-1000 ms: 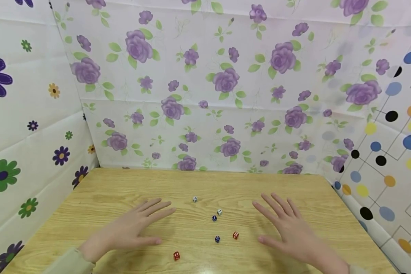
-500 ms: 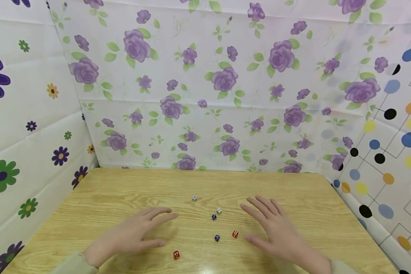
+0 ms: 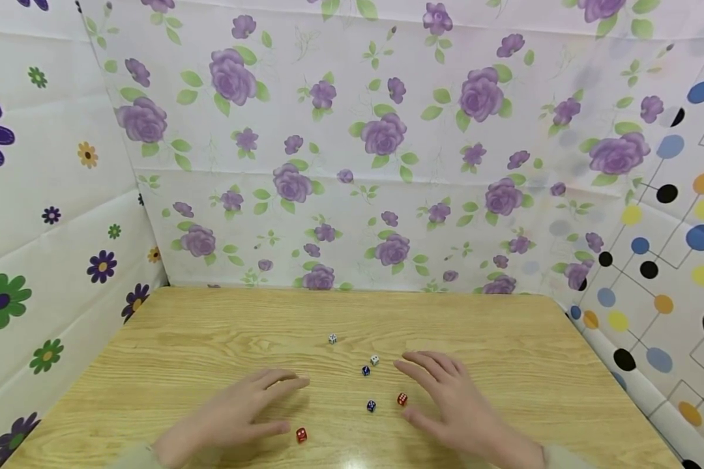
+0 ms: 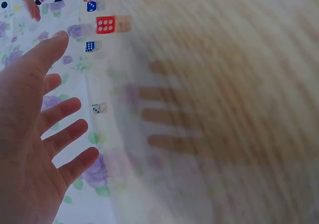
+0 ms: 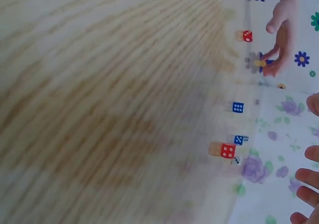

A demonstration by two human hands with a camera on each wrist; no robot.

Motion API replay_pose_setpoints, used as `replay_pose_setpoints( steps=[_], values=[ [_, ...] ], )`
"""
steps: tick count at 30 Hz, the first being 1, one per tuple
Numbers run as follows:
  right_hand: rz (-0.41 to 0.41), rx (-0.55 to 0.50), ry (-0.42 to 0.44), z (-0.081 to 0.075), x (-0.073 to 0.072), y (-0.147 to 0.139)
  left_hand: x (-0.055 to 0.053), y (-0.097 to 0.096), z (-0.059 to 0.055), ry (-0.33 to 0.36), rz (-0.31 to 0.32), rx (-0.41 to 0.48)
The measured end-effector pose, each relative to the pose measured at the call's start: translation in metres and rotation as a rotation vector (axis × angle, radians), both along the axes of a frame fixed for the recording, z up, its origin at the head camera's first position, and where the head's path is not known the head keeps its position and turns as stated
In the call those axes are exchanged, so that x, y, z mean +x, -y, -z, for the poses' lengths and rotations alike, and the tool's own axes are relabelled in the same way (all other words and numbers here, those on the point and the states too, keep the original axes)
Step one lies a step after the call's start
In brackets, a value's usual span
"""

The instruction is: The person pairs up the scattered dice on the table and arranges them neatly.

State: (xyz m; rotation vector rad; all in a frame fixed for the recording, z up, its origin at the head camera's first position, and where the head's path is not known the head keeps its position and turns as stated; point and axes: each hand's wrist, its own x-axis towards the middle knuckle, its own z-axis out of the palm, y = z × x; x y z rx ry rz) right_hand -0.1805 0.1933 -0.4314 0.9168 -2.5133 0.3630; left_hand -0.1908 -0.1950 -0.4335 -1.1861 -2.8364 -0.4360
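My left hand [image 3: 243, 410] hovers over the left part of the table with fingers spread and nothing held. Just right of its thumb lies a red die [image 3: 302, 435]. My right hand [image 3: 454, 407] is also relaxed and holds nothing; its thumb and forefinger are close to another red die [image 3: 402, 399]. Between the hands sit a blue die [image 3: 371, 406], a second blue die [image 3: 366, 370] beside a white die [image 3: 375, 359], and a white die [image 3: 332, 339] farther back. In the left wrist view the nearer red die [image 4: 105, 25] shows six pips.
The dice lie on a light wooden table [image 3: 240, 319]. A cloth with purple roses [image 3: 381, 137] hangs behind its far edge. A flower-print cloth [image 3: 64, 260] stands on the left, and a dotted cloth [image 3: 674, 286] on the right.
My right hand has moved left and slightly down, closer to the dice. The left hand has shifted a little right and down. The dice keep their places on the table.
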Motion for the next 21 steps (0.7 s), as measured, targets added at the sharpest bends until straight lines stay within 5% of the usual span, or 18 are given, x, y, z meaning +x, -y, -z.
replay_pose_setpoints(
  steps=[9,21],
  values=[
    [-0.047,-0.001,-0.023,0.009,0.004,0.013,0.006,-0.008,0.011,0.022,-0.015,0.030],
    [-0.113,-0.010,0.055,0.020,0.010,0.025,0.011,-0.013,0.024,0.028,-0.030,0.108]
  ],
)
